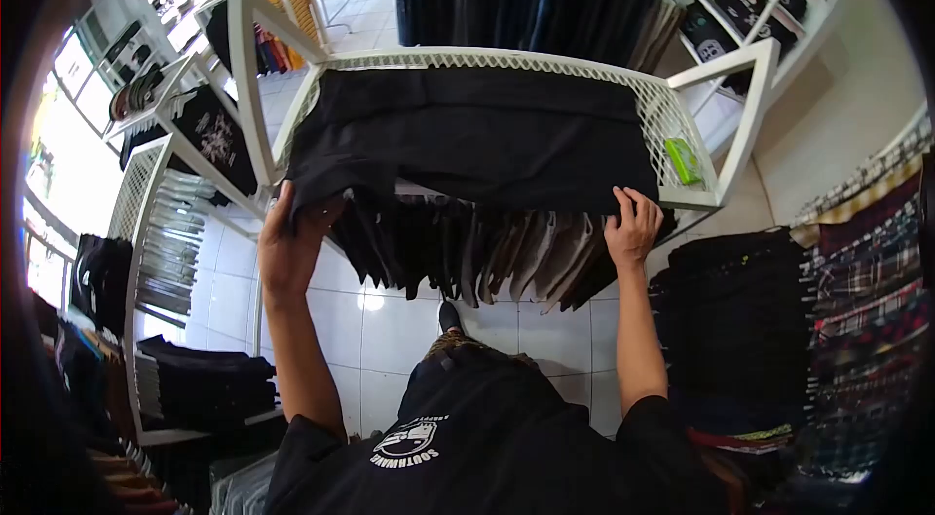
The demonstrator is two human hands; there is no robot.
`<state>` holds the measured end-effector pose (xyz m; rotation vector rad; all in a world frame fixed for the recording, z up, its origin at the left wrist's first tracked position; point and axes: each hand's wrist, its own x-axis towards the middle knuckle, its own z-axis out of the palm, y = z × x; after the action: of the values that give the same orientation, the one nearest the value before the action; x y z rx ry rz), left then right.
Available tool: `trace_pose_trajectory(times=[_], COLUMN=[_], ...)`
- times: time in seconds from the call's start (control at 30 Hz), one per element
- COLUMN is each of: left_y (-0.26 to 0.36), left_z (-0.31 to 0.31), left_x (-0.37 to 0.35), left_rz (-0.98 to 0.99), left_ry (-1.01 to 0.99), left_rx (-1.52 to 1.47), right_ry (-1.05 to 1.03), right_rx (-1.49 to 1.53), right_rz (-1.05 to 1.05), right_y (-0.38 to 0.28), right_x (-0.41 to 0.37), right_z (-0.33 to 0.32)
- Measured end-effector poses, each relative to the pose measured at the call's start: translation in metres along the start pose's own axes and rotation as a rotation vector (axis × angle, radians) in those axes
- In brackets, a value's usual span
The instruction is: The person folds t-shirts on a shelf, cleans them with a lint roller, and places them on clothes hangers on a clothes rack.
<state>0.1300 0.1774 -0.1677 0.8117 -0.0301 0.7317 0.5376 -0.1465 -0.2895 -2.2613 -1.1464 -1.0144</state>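
Note:
A pair of black trousers lies folded lengthwise across the white mesh shelf in front of me. Its near edge hangs a little over the shelf's front. My left hand grips the near left corner, thumb on top and fingers partly hidden under the cloth. At the near right end, my right hand holds the edge between thumb and bent fingers. Just right of the trousers, a small bright green packet rests on the mesh.
Below the shelf hangs a row of dark and grey trousers. Behind it stands a rack of dark jeans. Folded black clothes and plaid shirts are at right. A white rack stands left, and caps sit at upper right.

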Motion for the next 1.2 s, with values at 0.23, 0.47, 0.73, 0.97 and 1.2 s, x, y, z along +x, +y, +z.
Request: trace_pose_trajectory(times=[0.23, 0.47, 0.73, 0.97, 1.2], left_y=[0.012, 0.039, 0.021, 0.013, 0.001], left_z=[0.006, 0.005, -0.013, -0.004, -0.081], left_x=[0.032, 0.115, 0.244, 0.153, 0.083], left_rz=[0.002, -0.034, -0.181, 0.255, 0.11], left_ry=[0.021, 0.19, 0.39, 0.232, 0.841], left_rx=[0.054, 0.131, 0.229, 1.542, 1.839], right_ry=[-0.018, -0.081, -0.294, -0.3, -0.509], right_rx=[-0.013, 0.584, 0.328, 0.18, 0.844], right_rz=[-0.033, 0.295, 0.423, 0.256, 0.091], right_y=[0.033, 0.063, 0.08, -0.009, -0.18], right_x=[0.013, 0.086, 0.174, 0.195, 0.244], right_z=[-0.023, -0.026, 0.05, 0.077, 0.139])
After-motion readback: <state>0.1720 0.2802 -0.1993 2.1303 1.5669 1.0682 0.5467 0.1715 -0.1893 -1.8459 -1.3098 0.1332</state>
